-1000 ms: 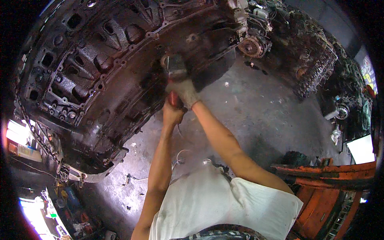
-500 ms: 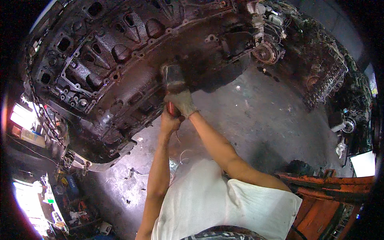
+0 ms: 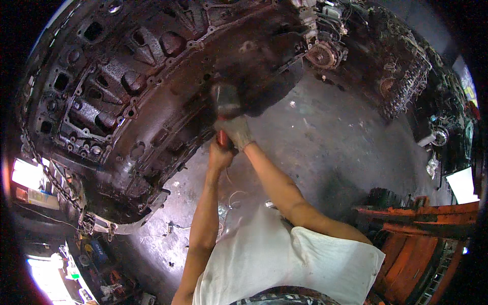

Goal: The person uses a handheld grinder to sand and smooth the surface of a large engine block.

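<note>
My left hand [image 3: 220, 156] is bare and closed round the red lower part of a hand-held tool [image 3: 226, 99]. This tool has a dark, boxy upper end, smeared by motion, so its exact kind cannot be made out. My right hand [image 3: 237, 130], in a dirty greyish glove, is wrapped round the tool's middle, just above the left. Both arms stretch forward from my body. The tool's far end overlaps the lower side of a large, dark, oily engine block [image 3: 168, 101]; whether they touch is unclear.
A chain [image 3: 51, 178] runs along the block's left side. Another grimy engine [image 3: 396, 76] with a round pulley stands at the far right. An orange metal frame [image 3: 412, 218] is near my right side. Thin wire lies on the grey floor [image 3: 325, 137] at left.
The view has shifted, so the engine block sits further left in the picture. Both hands keep their hold on the tool, which remains at the block's lower side.
</note>
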A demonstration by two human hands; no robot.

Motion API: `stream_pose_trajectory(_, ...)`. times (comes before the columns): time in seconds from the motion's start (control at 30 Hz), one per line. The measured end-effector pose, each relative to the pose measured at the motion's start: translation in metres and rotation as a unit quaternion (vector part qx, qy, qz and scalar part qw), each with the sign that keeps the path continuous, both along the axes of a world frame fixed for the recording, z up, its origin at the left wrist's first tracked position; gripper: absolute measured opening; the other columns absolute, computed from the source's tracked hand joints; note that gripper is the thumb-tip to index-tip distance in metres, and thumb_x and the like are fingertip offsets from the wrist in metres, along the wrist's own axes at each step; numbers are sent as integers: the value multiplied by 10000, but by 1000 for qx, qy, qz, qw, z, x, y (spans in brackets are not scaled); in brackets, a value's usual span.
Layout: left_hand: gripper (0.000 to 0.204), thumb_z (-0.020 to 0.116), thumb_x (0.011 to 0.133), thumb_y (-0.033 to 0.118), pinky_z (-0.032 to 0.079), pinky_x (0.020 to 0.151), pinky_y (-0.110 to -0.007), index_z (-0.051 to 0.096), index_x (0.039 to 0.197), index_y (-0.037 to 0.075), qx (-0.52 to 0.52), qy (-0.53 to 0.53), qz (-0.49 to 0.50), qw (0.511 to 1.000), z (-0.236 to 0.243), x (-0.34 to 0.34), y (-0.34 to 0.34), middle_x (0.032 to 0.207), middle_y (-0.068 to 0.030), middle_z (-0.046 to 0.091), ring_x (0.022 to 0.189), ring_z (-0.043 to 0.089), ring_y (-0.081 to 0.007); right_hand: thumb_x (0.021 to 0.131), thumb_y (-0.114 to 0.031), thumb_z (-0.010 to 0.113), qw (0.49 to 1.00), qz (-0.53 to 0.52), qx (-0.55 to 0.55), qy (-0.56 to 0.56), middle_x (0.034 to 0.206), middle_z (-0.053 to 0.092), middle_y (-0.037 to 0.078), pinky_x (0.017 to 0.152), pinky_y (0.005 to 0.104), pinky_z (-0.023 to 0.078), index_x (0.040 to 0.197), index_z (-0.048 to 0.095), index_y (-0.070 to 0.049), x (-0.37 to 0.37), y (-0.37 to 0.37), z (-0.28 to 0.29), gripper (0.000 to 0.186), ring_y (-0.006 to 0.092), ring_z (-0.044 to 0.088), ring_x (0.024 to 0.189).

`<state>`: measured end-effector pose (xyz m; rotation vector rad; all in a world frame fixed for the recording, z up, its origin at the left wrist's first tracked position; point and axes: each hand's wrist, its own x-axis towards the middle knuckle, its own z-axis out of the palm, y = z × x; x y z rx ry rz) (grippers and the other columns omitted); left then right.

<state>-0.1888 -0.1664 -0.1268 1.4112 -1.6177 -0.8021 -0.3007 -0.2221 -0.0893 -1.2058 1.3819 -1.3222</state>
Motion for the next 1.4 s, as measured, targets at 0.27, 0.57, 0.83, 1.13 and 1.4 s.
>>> stream_pose_trajectory(0.27, 603, 795, 574, 100, 500, 795, -399, 518, 1096, -16, -20, 16, -24, 999, 6, -16, -12, 942, -148, 657, 882, 635, -285, 554, -390, 790, 999, -4, -50, -19, 903, 694, 118, 725, 378, 523, 890, 704, -87, -22, 10, 22, 460, 260, 664, 862)
stream_pose_trajectory(0.57, 694, 791, 556, 118, 490, 855, -394, 528, 1183, -20, 11, -46, -6, 999, 1, -3, -22, 1068, -167, 649, 994, 629, -284, 585, -324, 791, 996, 10, 40, -80, 896, 706, 133, 734, 351, 518, 892, 707, -12, -18, 7, 28, 446, 209, 672, 846)
stream_pose_trajectory(0.83, 713, 808, 552, 108, 501, 860, -392, 540, 1200, -17, 83, 21, -43, 995, 14, 1, -27, 1053, -169, 673, 958, 660, -290, 575, -323, 805, 997, -28, 1, -78, 949, 695, 116, 733, 351, 515, 962, 689, -17, -15, 9, 40, 506, 212, 662, 861)
stream_pose_trajectory(1.13, 843, 827, 545, 128, 478, 924, -388, 476, 1296, -26, 24, -33, -6, 999, 16, -14, -38, 1122, -211, 650, 1075, 623, -334, 596, -301, 801, 997, -4, -4, -83, 973, 680, 139, 760, 351, 515, 986, 664, 7, -24, -18, 28, 516, 227, 649, 886)
stream_pose_trajectory(1.4, 684, 791, 566, 74, 505, 836, -383, 545, 1201, 13, 0, 2, 19, 1000, -2, 8, -7, 1051, -165, 672, 967, 655, -297, 578, -275, 802, 999, 4, 4, -40, 899, 678, 111, 714, 362, 512, 860, 673, -22, -1, 18, 32, 400, 231, 640, 821)
